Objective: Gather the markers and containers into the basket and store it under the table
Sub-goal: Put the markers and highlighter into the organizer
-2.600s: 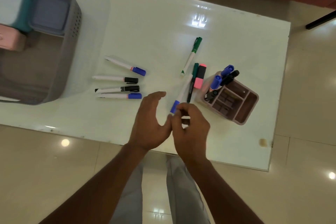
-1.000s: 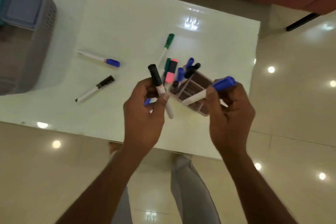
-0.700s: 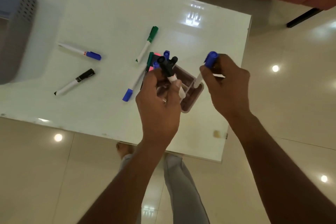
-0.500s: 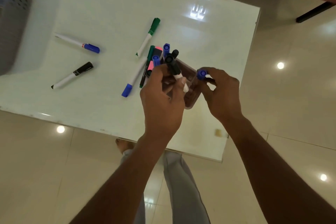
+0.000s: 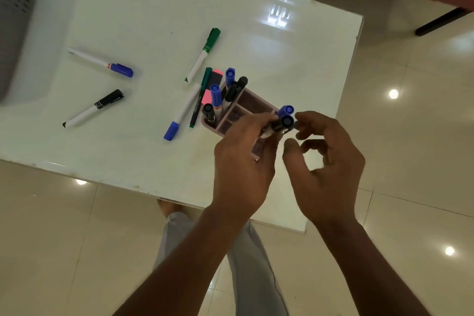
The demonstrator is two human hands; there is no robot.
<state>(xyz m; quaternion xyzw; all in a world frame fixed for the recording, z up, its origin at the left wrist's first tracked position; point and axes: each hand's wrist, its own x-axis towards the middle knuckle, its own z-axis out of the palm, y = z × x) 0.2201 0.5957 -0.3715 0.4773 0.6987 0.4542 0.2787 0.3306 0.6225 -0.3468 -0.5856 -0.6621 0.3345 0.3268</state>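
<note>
A pink compartment organizer (image 5: 247,104) stands near the table's right side with several blue- and black-capped markers upright in its left cells. My left hand (image 5: 243,161) is shut on a black-capped marker (image 5: 280,123), held over the organizer's near right end. A blue-capped marker (image 5: 286,110) stands just behind it in the organizer. My right hand (image 5: 325,169) hovers beside both caps, fingers apart and empty. Loose on the table lie a blue-capped marker (image 5: 102,63), a black-capped marker (image 5: 92,109), a green-capped marker (image 5: 204,55), another blue-capped marker (image 5: 182,113), a thin green pen (image 5: 200,100) and a pink highlighter (image 5: 212,84).
The grey perforated basket (image 5: 12,20) is at the far left edge, mostly cut off by the frame. The white glossy table (image 5: 143,156) ends close to my legs; its right edge is just past the organizer. Tiled floor lies around it.
My right hand set the blue-capped marker into the organizer and let go. My left hand carried the black-capped marker from the organizer's left side to its right end.
</note>
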